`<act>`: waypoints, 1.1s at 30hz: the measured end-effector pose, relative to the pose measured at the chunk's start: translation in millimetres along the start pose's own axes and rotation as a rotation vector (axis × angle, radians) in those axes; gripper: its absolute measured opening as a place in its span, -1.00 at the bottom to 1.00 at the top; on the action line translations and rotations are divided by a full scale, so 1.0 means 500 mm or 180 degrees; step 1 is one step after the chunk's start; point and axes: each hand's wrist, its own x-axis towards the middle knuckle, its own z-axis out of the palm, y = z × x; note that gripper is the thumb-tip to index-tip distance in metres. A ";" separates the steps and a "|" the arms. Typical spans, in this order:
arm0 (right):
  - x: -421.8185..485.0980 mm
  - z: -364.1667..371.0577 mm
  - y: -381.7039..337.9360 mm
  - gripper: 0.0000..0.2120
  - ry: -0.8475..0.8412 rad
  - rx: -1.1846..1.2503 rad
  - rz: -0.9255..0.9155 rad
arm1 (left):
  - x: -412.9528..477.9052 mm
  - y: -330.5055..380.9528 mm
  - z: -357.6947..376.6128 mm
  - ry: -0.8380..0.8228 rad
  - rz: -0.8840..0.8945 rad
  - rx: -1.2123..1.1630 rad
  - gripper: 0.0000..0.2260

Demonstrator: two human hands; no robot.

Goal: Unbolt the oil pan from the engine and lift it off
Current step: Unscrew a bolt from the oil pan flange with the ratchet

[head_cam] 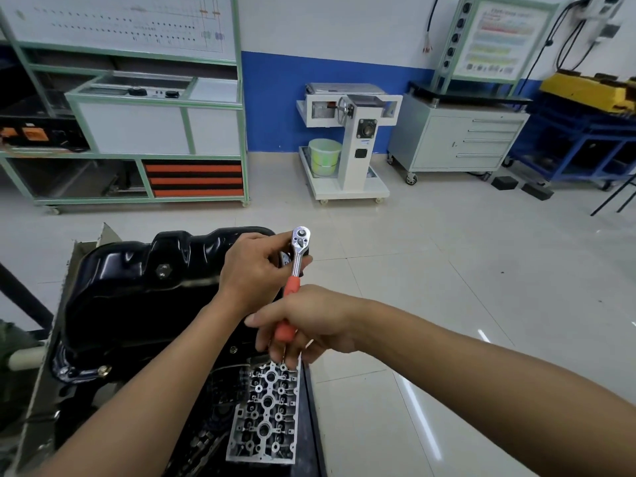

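The black oil pan [137, 290] sits low and left, its right edge hidden behind my left hand [253, 270], which curls round the ratchet [296, 259] near its head; the socket and bolt cannot be seen. My right hand [306, 321] grips the orange handle, with open tiled floor [447, 287] to the right.

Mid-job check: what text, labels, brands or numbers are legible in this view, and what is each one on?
Nothing can be read.
ratchet: no legible marking on its head.
poster: coloured lines of print, too blurred.
white panel on the green rack: diagram marks, too small.
white stand: small blue label, unreadable.
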 end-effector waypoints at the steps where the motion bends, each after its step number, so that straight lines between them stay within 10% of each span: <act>1: -0.002 -0.005 0.002 -0.73 -0.0020 -0.0111 0.0012 | -0.001 -0.002 0.000 -0.0006 0.0002 0.0008 -0.70; 7: -0.026 -0.076 0.001 -0.91 -0.0414 -0.1338 0.0386 | 0.007 -0.010 -0.026 -0.0771 0.0050 -0.0086 -0.64; 14: -0.031 -0.219 -0.039 -0.68 -0.0694 -0.2393 0.0517 | 0.006 0.001 -0.043 -0.0874 -0.0003 -0.0447 -0.75; 19: -0.006 -0.280 -0.066 -0.64 0.0949 -0.3429 0.0544 | 0.004 0.013 -0.029 -0.0622 -0.0005 -0.0331 -0.73; 23: 0.057 -0.238 -0.050 -0.88 0.3201 -0.3780 -0.0700 | 0.003 0.005 -0.031 -0.0701 -0.0044 -0.0206 -0.71; 28: 0.082 -0.228 -0.021 -0.86 0.3551 -0.3324 -0.1402 | 0.004 0.006 -0.030 -0.0743 -0.0119 -0.0276 -0.62; 33: 0.027 -0.231 0.000 -0.83 0.3380 -0.3859 -0.0289 | 0.005 0.001 -0.015 -0.0535 -0.0157 -0.0104 -0.62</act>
